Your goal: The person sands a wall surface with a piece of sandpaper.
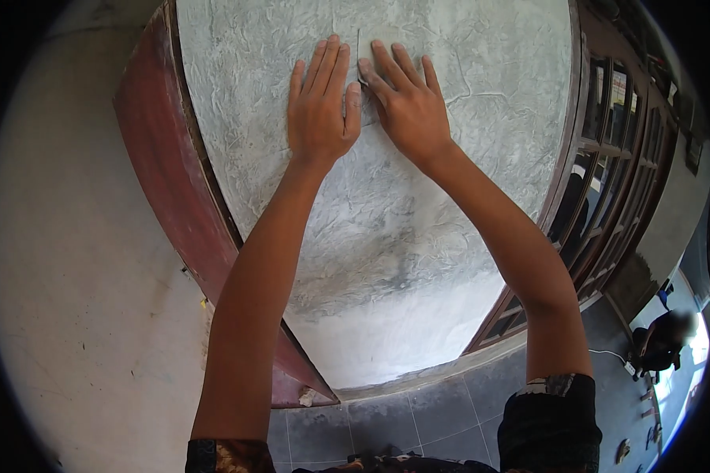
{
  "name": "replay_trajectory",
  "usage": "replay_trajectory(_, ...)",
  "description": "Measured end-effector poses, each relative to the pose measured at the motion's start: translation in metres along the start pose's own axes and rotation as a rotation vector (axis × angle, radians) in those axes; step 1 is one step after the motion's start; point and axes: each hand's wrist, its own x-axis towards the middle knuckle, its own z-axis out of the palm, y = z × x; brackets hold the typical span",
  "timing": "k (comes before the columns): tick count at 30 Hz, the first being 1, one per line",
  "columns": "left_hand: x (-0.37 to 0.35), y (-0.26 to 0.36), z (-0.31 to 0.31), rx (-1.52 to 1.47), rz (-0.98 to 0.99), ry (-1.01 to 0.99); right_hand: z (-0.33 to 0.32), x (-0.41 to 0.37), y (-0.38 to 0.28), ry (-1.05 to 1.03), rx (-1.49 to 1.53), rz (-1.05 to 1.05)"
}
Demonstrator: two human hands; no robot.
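Note:
Both my arms reach up to a grey, rough-plastered wall panel (418, 205) with a wrinkled texture. My left hand (319, 114) lies flat on it, fingers stretched upward and thumb alongside. Just to the right, my right hand (412, 102) rests on the same surface with its fingers spread and its thumb angled toward the left hand. A thin dark line (359, 47) runs vertically between the two hands, and the right thumb is right beside its lower end. Neither hand shows anything in its grasp.
A reddish-brown wooden frame (162, 150) edges the panel on the left, beside a pale wall (79, 236). Glass-paned wooden windows (607, 150) stand on the right. Below is a grey tiled floor (383, 426). A person (661, 343) is low at the far right, near a white power strip (629, 368).

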Motion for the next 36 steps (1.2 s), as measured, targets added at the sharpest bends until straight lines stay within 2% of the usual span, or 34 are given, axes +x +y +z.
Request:
replay_trajectory(4,-0.003,0.002,0.0,0.013,-0.007,-0.002,-0.006,-0.096,-0.038,-0.193,0.037,-0.032)
replay_trajectory(6,-0.001,0.003,0.002,0.034,-0.009,-0.011,-0.006,-0.049,-0.016,-0.115,-0.004,-0.038)
replay_trajectory(8,0.0,0.0,0.002,0.042,-0.021,0.032,-0.003,0.007,0.004,0.014,-0.044,0.062)
replay_trajectory(9,0.0,-0.001,0.002,0.044,-0.026,0.025,0.004,0.011,0.009,0.026,-0.037,0.054)
replay_trajectory(11,0.001,-0.005,0.002,0.105,-0.005,0.005,0.007,-0.002,0.003,0.038,-0.031,0.056)
replay_trajectory(14,0.001,-0.019,-0.011,0.112,0.095,-0.075,-0.006,-0.078,-0.032,-0.156,0.016,-0.004)
replay_trajectory(17,0.001,-0.013,-0.01,0.239,0.061,-0.09,-0.003,-0.051,-0.021,-0.081,-0.007,-0.02)
replay_trajectory(19,-0.001,-0.013,-0.011,0.21,0.047,-0.076,0.005,0.001,-0.002,0.027,-0.037,0.011)
replay_trajectory(20,-0.002,-0.014,-0.012,0.183,0.028,-0.062,0.006,0.002,-0.002,0.029,-0.038,0.01)
replay_trajectory(23,-0.003,-0.014,-0.014,0.194,0.007,-0.049,0.001,-0.027,-0.026,-0.011,0.084,0.023)
replay_trajectory(26,-0.003,-0.014,-0.012,0.188,0.001,-0.046,-0.011,-0.08,-0.054,-0.18,0.014,-0.063)
replay_trajectory(30,-0.005,-0.015,-0.012,0.17,-0.001,-0.04,-0.002,0.004,-0.013,0.0,-0.05,0.059)
replay_trajectory(32,-0.005,-0.015,-0.014,0.175,-0.004,-0.054,0.005,0.008,-0.01,0.008,-0.008,0.056)
replay_trajectory(33,-0.004,-0.016,-0.015,0.177,-0.002,-0.054,0.003,-0.005,-0.015,0.011,-0.006,0.057)
replay_trajectory(36,-0.004,-0.016,-0.013,0.165,0.005,-0.034,-0.005,-0.09,-0.045,-0.203,0.042,-0.019)
